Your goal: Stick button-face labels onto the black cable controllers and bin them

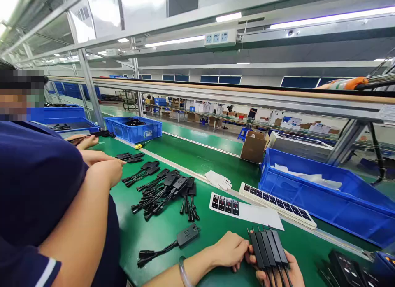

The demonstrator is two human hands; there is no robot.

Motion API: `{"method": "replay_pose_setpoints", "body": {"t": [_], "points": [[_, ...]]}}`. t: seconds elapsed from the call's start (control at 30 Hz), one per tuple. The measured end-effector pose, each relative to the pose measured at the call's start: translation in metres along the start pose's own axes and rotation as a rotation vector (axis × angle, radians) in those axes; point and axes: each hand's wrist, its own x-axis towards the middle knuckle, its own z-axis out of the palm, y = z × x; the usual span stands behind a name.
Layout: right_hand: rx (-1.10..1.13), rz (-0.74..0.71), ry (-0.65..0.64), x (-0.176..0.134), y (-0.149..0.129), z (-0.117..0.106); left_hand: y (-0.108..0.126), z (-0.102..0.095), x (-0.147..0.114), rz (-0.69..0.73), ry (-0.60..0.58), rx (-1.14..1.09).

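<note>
My right hand [294, 269] grips a row of several slim black adapter boxes [269, 248], stood on edge side by side with their cables hanging down. My left hand [232, 249], with a bracelet on the wrist, is closed beside the left end of that row; whatever its fingertips pinch is hidden. A single black adapter box [187, 235] with a forked cable lies on the green bench [166, 264] to the left. Behind the hands is a white label sheet [259, 214] bearing several black labels at its left end.
A heap of cabled adapter boxes [173, 186] covers the bench's middle. A white glove [218, 180], a label stack [277, 204] and a blue bin [324, 200] sit beyond. More black units [345, 266] lie at right. A co-worker [40, 188] works at left.
</note>
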Motion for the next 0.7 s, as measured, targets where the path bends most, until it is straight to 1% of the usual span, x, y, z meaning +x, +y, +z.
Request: {"method": "replay_pose_setpoints", "body": {"t": [0.07, 0.13, 0.17, 0.2, 0.27, 0.33, 0.4, 0.43, 0.5, 0.57, 0.63, 0.7], "points": [[0.167, 0.023, -0.02, 0.003, 0.003, -0.002, 0.0, -0.006, -0.003, 0.004, 0.076, 0.092], [0.33, 0.051, -0.041, 0.002, -0.001, 0.001, 0.0, -0.012, -0.007, 0.065, 0.162, 0.179], [0.401, 0.062, -0.053, 0.0, -0.005, 0.005, 0.0, -0.015, -0.008, 0.115, 0.182, 0.235], [0.466, 0.065, -0.063, -0.003, -0.009, 0.01, -0.001, -0.017, -0.008, 0.165, 0.18, 0.291], [0.584, 0.04, -0.077, -0.012, -0.02, 0.02, -0.004, -0.02, -0.008, 0.272, 0.114, 0.481], [0.68, -0.005, -0.079, -0.024, -0.029, 0.03, -0.008, -0.021, -0.006, 0.285, 0.041, 0.626], [0.737, -0.044, -0.068, -0.044, -0.037, 0.036, -0.013, -0.021, -0.004, 0.3, 0.024, 0.723], [0.746, -0.061, -0.057, -0.057, -0.04, 0.038, -0.016, -0.022, -0.003, 0.325, 0.036, 0.762], [0.717, -0.071, -0.018, -0.091, -0.048, 0.039, -0.024, -0.023, 0.002, 0.428, 0.099, 0.822], [0.651, -0.074, 0.053, -0.136, -0.057, 0.036, -0.033, -0.024, 0.009, 0.507, 0.148, 0.869], [0.542, -0.152, 0.173, -0.19, -0.068, 0.032, -0.042, -0.025, 0.018, 0.551, 0.15, 0.91], [0.38, -0.332, 0.37, -0.25, -0.079, 0.027, -0.05, -0.024, 0.026, 0.574, 0.155, 0.934]]}}
